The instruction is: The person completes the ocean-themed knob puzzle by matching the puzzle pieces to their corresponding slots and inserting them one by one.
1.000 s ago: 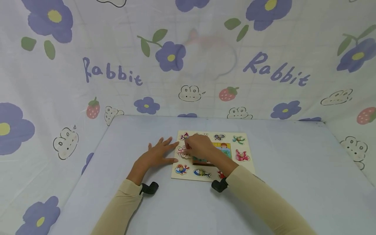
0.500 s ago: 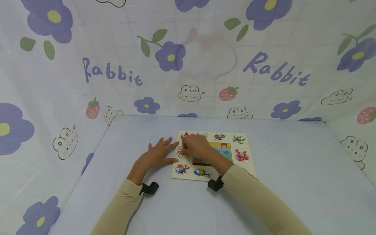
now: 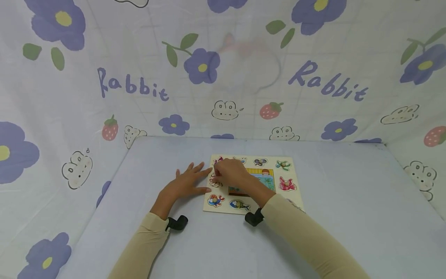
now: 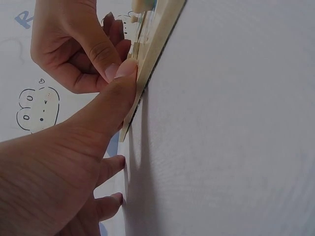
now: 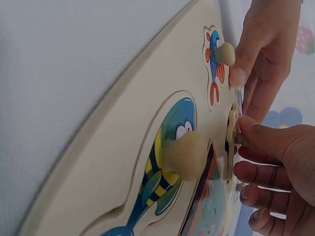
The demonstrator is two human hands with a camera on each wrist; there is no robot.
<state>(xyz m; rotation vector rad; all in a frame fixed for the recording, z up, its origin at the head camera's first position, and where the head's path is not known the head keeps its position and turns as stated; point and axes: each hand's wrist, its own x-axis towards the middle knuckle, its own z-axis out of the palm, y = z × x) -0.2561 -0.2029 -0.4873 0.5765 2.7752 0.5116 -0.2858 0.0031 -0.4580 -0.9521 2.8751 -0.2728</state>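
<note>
A wooden knob puzzle board (image 3: 224, 210) with sea-creature pieces lies on the table. At its left side my right hand (image 3: 231, 172) pinches a knobbed puzzle piece (image 5: 230, 142) between thumb and fingers. Edge-on in the right wrist view, this piece looks tilted against the board, and its picture is hidden; whether it sits fully in its slot I cannot tell. My left hand (image 3: 186, 184) rests at the board's left edge with fingers spread, its thumb (image 4: 123, 81) touching the rim. Near the hands are a blue-and-red piece (image 5: 212, 69) and a striped fish piece (image 5: 172, 152).
A pink starfish piece (image 3: 286, 184) and a green turtle piece (image 3: 283, 165) sit on the board's right side. A picture panel (image 3: 266, 180) fills its middle. Pale table surface (image 3: 348, 186) surrounds the board, and a printed curtain (image 3: 251, 116) hangs behind.
My right hand has shifted slightly left with the pinched puzzle piece, and its forearm followed. The left hand has stayed where it was.
</note>
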